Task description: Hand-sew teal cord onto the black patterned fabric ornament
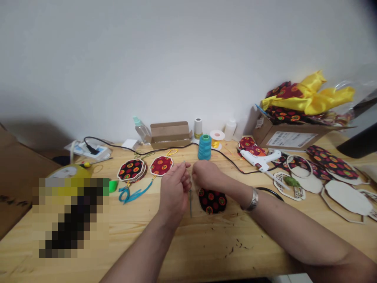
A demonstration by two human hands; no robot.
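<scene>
My left hand (176,181) is closed in a pinch, its fingertips close to my right hand. A thin blue-grey strand (191,204) hangs below the fingers of the left hand. My right hand (207,175) is curled into a fist, and whatever is in it is hidden. Under the right wrist lies a black patterned fabric piece (212,202). Left of my hands is a red patterned pendant (161,165) with a yellow loop and blue tassel. Beside it sits a stack of similar pendants (132,170). A blue thread cone (204,147) stands just beyond my hands.
A white glue gun (260,159) lies on the right near pale cut-out frames (290,184). Behind it a cardboard box (282,133) holds patterned and yellow fabric. A black cable (173,148) crosses the table's back. Dark scraps (235,247) lie in front.
</scene>
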